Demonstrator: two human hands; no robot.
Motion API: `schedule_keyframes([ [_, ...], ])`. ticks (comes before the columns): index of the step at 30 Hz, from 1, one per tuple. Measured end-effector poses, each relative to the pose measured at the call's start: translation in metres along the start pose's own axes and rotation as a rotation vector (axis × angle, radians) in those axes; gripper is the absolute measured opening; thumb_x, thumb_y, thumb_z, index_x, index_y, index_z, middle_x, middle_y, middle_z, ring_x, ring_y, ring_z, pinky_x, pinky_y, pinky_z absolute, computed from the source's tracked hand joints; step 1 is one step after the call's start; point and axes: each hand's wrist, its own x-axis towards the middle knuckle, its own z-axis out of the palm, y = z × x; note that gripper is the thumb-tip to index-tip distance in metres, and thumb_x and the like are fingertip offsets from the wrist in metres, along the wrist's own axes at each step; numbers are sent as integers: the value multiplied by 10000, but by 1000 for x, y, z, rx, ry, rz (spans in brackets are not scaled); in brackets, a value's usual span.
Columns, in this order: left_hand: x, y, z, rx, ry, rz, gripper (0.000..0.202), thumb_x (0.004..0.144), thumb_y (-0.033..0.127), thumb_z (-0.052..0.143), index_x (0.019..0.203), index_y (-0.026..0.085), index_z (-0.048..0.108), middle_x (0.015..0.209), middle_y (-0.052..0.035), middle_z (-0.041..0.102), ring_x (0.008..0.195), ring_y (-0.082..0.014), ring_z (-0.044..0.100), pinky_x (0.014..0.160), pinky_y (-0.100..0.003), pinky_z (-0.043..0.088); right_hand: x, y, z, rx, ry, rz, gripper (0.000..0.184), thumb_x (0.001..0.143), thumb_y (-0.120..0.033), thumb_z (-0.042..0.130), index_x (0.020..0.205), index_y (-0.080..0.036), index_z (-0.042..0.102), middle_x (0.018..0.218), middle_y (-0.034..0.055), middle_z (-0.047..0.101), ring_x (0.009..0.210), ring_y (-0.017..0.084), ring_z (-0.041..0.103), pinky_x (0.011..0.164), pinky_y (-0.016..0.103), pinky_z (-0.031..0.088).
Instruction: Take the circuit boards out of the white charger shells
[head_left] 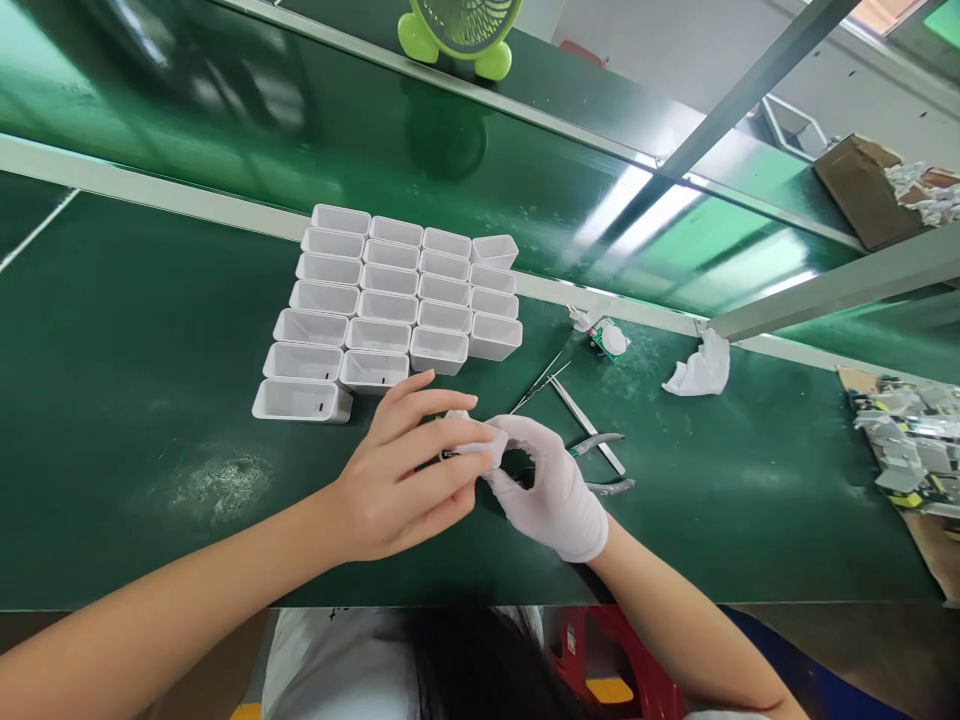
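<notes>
My bare left hand (401,470) and my white-gloved right hand (551,485) meet over the green bench, both pinching one small white housing (474,440) between the fingertips. A dark part shows at the housing's left end. Just beyond my hands stand rows of several open white plastic housings (390,305). Tweezers (538,383) and a pair of small cutters (600,455) lie on the mat to the right of my gloved hand.
A small green circuit part (609,338) and a crumpled white glove (699,368) lie farther right. A tray of circuit boards (911,445) sits at the right edge. A green fan (459,30) and a cardboard box (862,185) stand on the upper shelf.
</notes>
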Motion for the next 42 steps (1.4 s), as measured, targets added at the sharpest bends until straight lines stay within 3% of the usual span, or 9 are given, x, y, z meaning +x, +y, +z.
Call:
schedule_keyframes([
  [5, 4, 4, 2, -96, 49, -21, 309, 778, 4, 628, 1000, 217, 603, 986, -50, 716, 1133, -259, 630, 982, -480, 582, 2, 1, -2, 23, -37, 11, 464, 928, -146, 580, 1357, -217, 418, 1183, 122, 652, 1008, 221, 697, 847, 386, 630],
  [10, 7, 3, 4, -226, 99, -133, 198, 853, 197, 734, 871, 208, 537, 875, -34, 554, 959, -212, 630, 913, -435, 627, 7, -3, -5, -57, -210, -34, 311, 978, -169, 506, 1279, -240, 533, 1171, 129, 649, 1078, 257, 669, 821, 396, 629],
  [13, 7, 1, 3, -292, 106, -155, 262, 877, 203, 724, 785, 217, 479, 784, 10, 504, 853, -167, 603, 922, -430, 637, 4, -2, -2, 16, -117, -35, 370, 970, -182, 549, 1326, -249, 472, 1173, 120, 652, 1048, 238, 677, 827, 388, 624],
  [17, 8, 1, 3, -321, 116, -126, 335, 819, 75, 719, 742, 215, 425, 735, 36, 468, 757, -131, 550, 924, -417, 637, -1, 2, 3, 46, 6, 11, 625, 955, -187, 586, 1495, -235, 275, 1176, 129, 659, 916, 211, 695, 774, 380, 630],
  [24, 5, 2, 6, -152, 137, -173, 310, 780, 152, 720, 951, 221, 470, 1015, -60, 523, 985, -217, 591, 842, -405, 598, 9, 1, -2, -64, -92, -118, 539, 973, -145, 497, 1477, -276, 356, 1156, 118, 641, 1037, 234, 656, 778, 369, 624],
  [28, 5, -4, 5, -226, 2, -185, 485, 800, 215, 732, 1195, 205, 450, 1068, -89, 610, 966, -222, 626, 786, -359, 578, 10, 1, -2, -47, -88, -124, 434, 962, -141, 499, 1374, -264, 439, 1157, 120, 634, 1059, 240, 653, 797, 386, 622],
  [33, 9, -17, -2, -379, -246, -79, 412, 873, 166, 667, 1211, 211, 438, 1147, -114, 605, 1044, -220, 624, 853, -356, 572, 8, 1, -1, -27, -109, -72, 431, 919, -94, 532, 1304, -274, 457, 1156, 103, 646, 1063, 233, 667, 811, 370, 623],
  [38, 9, -26, -8, -409, -299, -30, 432, 864, 139, 694, 1193, 220, 426, 1115, -104, 539, 1017, -204, 574, 833, -329, 555, 9, 0, -3, -147, -134, -189, 487, 891, -35, 498, 1317, -268, 459, 1168, 133, 607, 1030, 239, 668, 747, 369, 628],
  [42, 8, -31, -6, -476, -320, -77, 409, 858, 163, 705, 1146, 232, 424, 1085, -87, 512, 943, -184, 562, 767, -305, 547, 10, 1, 3, -156, -158, -166, 485, 888, -47, 508, 1312, -280, 463, 1177, 134, 597, 1012, 235, 672, 722, 364, 627],
])
